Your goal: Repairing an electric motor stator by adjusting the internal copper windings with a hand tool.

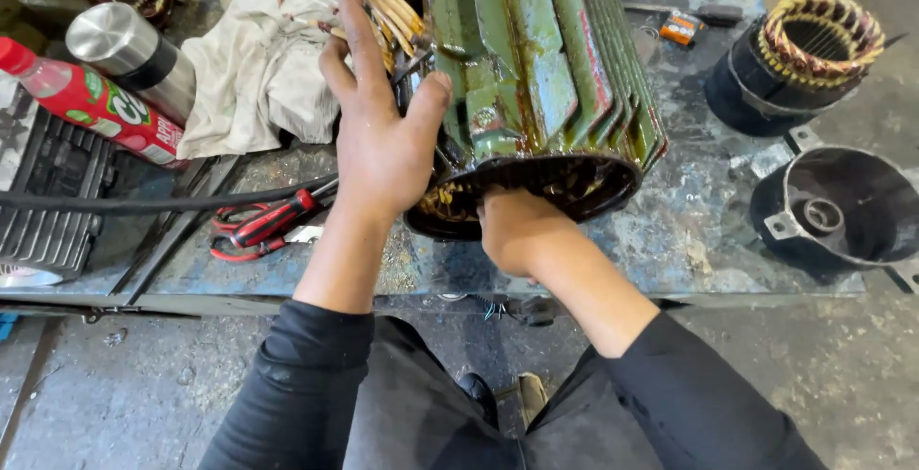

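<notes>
A green finned motor housing [536,58] lies on its side on a worn metal workbench [689,231], its open dark end facing me. My left hand [378,135] rests flat against the housing's left side, its fingers reaching up to a bundle of tan sleeved wires [388,1] that come out of the casing. My right hand [517,231] grips the lower rim of the open end, with its fingers curled inside and hidden.
Red-handled pliers [263,226] and a black cable [144,205] lie left of the housing. A white rag [258,58], a steel flask [129,49] and a red bottle [91,101] sit behind. A wound stator [814,44] and a black end cover [842,207] stand right.
</notes>
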